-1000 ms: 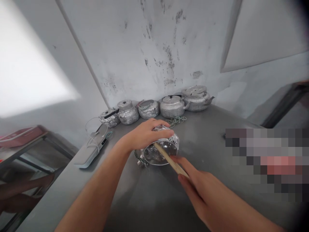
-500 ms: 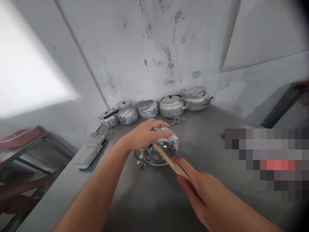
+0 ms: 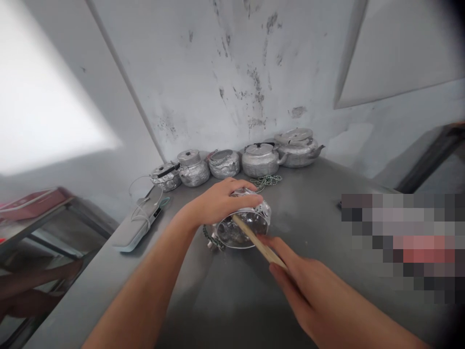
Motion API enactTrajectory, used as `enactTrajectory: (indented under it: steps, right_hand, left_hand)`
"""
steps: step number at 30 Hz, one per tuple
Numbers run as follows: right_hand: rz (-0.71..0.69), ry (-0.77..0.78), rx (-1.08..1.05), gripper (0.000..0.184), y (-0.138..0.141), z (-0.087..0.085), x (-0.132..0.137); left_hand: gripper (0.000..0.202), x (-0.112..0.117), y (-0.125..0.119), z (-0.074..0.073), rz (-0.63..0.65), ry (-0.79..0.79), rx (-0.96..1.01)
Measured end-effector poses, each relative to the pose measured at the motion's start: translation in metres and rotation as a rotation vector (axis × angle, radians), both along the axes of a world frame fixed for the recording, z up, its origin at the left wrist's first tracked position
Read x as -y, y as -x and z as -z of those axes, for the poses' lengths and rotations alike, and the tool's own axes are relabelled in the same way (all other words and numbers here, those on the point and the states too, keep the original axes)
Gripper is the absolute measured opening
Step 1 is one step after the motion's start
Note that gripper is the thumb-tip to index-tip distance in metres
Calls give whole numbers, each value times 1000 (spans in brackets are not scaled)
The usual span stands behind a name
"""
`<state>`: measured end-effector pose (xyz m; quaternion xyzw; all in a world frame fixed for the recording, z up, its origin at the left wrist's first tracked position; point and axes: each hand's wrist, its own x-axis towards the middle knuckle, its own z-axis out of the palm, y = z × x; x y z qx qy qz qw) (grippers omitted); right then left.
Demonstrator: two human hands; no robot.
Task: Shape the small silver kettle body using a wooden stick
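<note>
My left hand (image 3: 221, 199) grips a small silver metal pot (image 3: 242, 228) that lies tilted on its side on the grey metal table (image 3: 327, 203), its open mouth facing me. A wooden stick (image 3: 256, 241) is held in my right hand (image 3: 290, 278), and its far end reaches into the pot's mouth. A green beaded cord (image 3: 209, 237) hangs from the pot's left side.
A row of several silver kettles and pots (image 3: 261, 159) stands along the stained wall. A green chain (image 3: 267, 181) lies before them. A white device with cables (image 3: 140, 223) sits at the table's left edge. A lower table with a red item (image 3: 32, 203) is at left.
</note>
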<state>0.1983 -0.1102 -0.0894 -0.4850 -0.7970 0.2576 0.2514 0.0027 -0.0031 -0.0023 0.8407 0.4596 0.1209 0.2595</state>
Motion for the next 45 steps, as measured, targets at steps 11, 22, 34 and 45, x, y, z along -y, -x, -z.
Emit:
enactTrajectory:
  steps: [11,22,34,45]
  right_hand:
    - [118,-203,85,45,-2,11,4]
    - [112,-235,94,42,-1,7,3]
    - [113,-193,55,44,-1,2,3]
    - [127,-189,71,38,-5,16,7]
  left_hand:
    - [56,1,-1,-1,-5,6,18]
    - [56,1,0,-2,27,0,11]
    - [61,2,-1,-2,-7,9,6]
    - [58,2,0,-1,13,-13,4]
